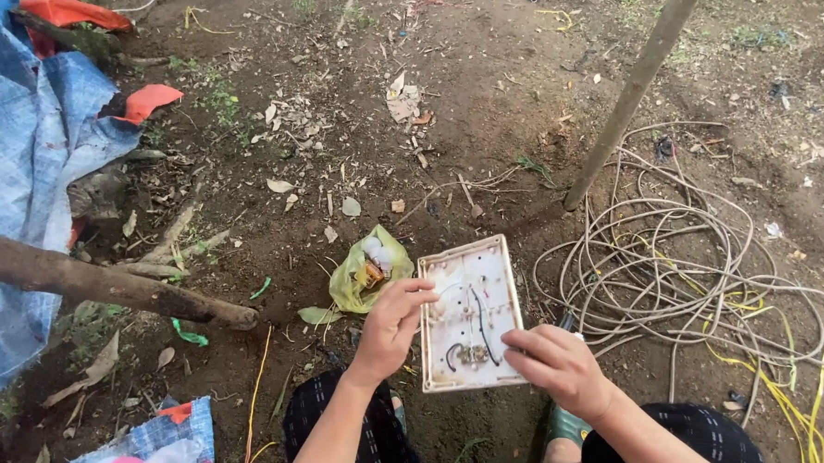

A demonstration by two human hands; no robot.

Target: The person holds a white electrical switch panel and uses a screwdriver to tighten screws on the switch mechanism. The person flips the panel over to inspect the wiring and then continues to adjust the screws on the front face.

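Both hands (391, 325) (557, 366) holding white board (471, 310), yellow-green bag (359, 275) beside

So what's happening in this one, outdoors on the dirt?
A person crouched over bare ground holds a white rectangular switch board face-down, its back with short wires showing. The left hand grips its left edge, and the right hand holds the lower right corner, fingers resting on the back. A yellow-green plastic bag with small parts lies on the soil just beyond. A tangle of pale cable sits to the right, near a thin pole.
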